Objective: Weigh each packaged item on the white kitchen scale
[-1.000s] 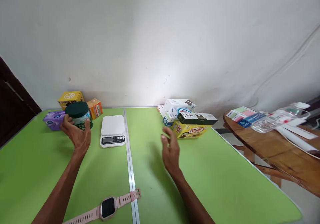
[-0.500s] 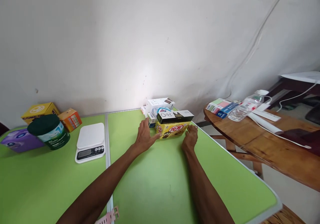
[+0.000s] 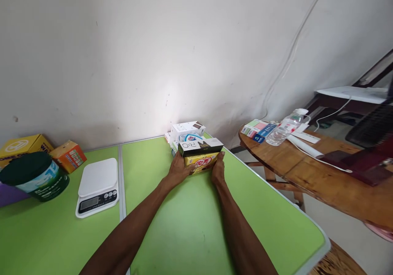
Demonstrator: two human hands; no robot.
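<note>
Though between both hands (image 3: 178,169) (image 3: 218,167), yellow box (image 3: 203,163) with contents unseen.

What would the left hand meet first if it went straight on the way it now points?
Most likely the yellow box, whose left end the left hand seems to touch; depth there is hard to judge.

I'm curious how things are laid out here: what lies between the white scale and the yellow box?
Head view: between the scale and the yellow box come a silvery strip, green tabletop, then the left hand, touching the box.
</note>
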